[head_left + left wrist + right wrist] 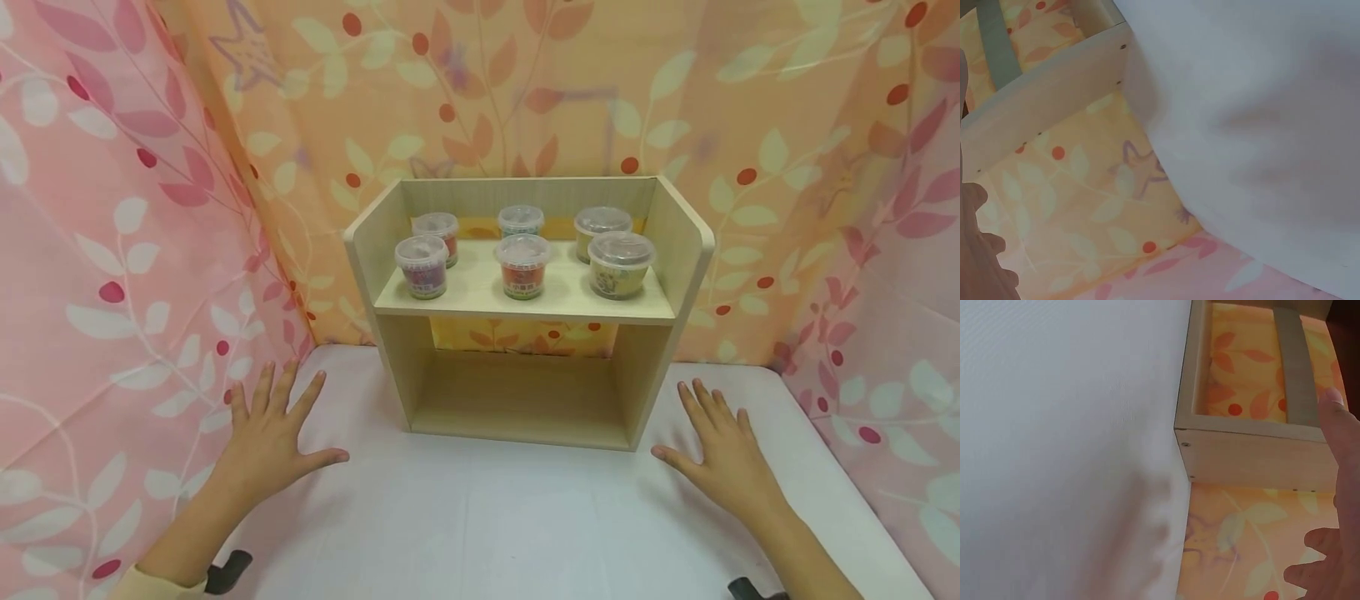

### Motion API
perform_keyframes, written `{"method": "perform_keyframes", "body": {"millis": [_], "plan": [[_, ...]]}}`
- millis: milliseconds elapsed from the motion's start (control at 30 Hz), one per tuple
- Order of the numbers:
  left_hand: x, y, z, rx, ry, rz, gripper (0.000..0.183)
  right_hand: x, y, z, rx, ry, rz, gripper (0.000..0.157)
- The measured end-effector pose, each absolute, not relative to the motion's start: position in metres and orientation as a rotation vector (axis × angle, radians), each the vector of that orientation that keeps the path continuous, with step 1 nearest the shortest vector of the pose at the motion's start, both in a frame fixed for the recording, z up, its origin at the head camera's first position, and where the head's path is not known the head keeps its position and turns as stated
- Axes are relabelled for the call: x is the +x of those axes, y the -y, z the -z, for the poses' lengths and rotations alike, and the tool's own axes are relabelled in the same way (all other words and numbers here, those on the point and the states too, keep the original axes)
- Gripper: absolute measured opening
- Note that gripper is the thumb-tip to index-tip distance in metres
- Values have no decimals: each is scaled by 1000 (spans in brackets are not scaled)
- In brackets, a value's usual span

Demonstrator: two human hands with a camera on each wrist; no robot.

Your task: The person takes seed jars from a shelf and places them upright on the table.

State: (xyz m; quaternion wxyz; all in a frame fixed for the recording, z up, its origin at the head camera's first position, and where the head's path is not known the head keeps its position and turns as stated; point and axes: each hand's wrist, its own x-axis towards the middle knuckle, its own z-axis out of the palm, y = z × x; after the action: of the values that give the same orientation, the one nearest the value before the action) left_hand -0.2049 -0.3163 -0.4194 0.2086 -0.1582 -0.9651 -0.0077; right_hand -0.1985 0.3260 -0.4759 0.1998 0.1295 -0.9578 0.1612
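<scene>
Fingers spread, my left hand (266, 442) hovers over the white table to the left of a small wooden shelf (525, 318) and holds nothing. On the other side my right hand (723, 458) is also spread and holds nothing. Two rows of lidded tubs stand upright on the upper board. The front row has a purple tub (423, 268), a red-orange tub (522, 268) and a wide yellow-green tub (619, 267). Behind them are a red tub (442, 229), a teal tub (521, 221) and a wide yellowish tub (600, 223).
The white tabletop (480, 517) spreads in front of the shelf. An orange leaf-print curtain (480, 92) hangs behind it, with a pink curtain (112, 250) along the left and another pink curtain (885, 333) along the right. The shelf's lower compartment is open at the front.
</scene>
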Motion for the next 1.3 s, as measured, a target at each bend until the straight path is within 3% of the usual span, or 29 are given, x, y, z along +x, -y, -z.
{"method": "perform_keyframes", "body": {"millis": [1000,1300], "plan": [[-203,300,397,-519,2588,295,128,-217,-295,491,249,2642,-1023,115],[-201,285,379,-580,2471,506,128,-222,-286,494,310,2556,-1296,108]]}}
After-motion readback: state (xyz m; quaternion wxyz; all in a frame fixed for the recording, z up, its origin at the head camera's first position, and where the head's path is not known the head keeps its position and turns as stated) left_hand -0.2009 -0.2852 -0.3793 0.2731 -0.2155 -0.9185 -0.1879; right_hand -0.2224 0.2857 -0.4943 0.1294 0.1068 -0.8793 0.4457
